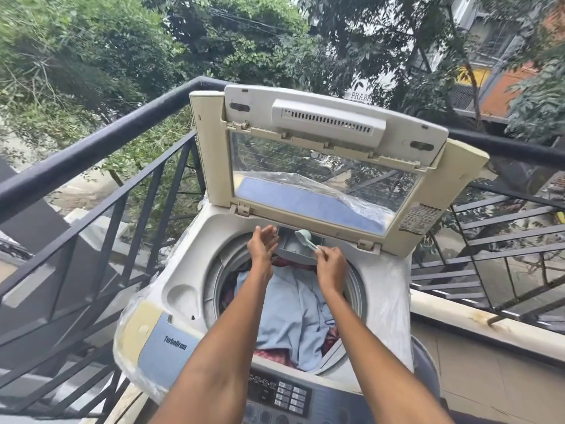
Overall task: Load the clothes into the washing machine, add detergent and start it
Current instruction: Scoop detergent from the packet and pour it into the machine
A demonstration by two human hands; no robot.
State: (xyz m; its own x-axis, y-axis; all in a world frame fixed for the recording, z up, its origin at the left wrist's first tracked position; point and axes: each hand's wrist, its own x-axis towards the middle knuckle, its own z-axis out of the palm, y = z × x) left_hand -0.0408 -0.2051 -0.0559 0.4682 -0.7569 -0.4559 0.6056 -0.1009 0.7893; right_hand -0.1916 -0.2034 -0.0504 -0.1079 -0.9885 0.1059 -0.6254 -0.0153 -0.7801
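Observation:
A white top-loading washing machine (pixel 183 289) stands on a balcony with its lid (pixel 324 166) raised. Light blue and dark red clothes (pixel 293 313) fill the drum. At the drum's far rim a grey detergent drawer (pixel 290 246) is pulled out. My right hand (pixel 331 264) pinches the handle of a pale green scoop (pixel 304 237), whose bowl is tipped over the drawer. My left hand (pixel 263 243) hovers with fingers spread at the drawer's left side, holding nothing.
The control panel (pixel 281 396) with buttons lies at the near edge under my forearms. A dark metal railing (pixel 101 148) runs behind and left of the machine and continues on the right (pixel 504 240). A low ledge (pixel 489 325) lies to the right.

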